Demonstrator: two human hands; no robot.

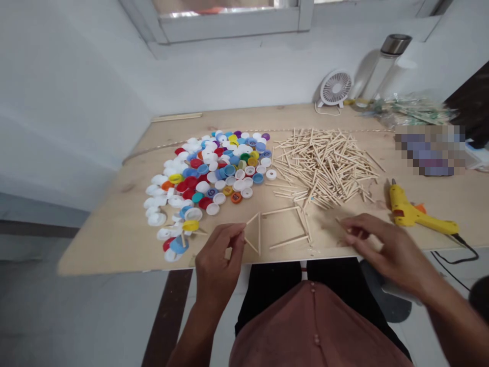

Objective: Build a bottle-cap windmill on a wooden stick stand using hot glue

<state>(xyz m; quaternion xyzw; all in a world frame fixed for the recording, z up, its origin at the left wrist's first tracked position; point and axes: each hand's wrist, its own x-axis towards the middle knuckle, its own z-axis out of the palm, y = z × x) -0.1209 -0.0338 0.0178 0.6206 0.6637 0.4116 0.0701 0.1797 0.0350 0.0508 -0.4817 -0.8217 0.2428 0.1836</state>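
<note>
My left hand (221,255) pinches one corner of a small triangle of thin wooden sticks (260,234) at the table's front edge. My right hand (382,244) is closed in a pinch over the tabletop, and the tip of a wooden stick (337,220) pokes out between its fingers. Between the hands lies a three-sided frame of wooden sticks (289,243), its open side facing the triangle. Behind it a big loose pile of wooden sticks (324,163) spreads over the wooden table (107,229). A yellow glue gun (408,211) rests beyond my right hand.
Many coloured plastic bottle caps (214,173) are heaped at the left. At the back stand a small white fan (336,87) and a clear bottle with a metal lid (382,69). A plastic bag of sticks (416,109) lies back right. The glue gun's black cord (468,255) hangs off the edge.
</note>
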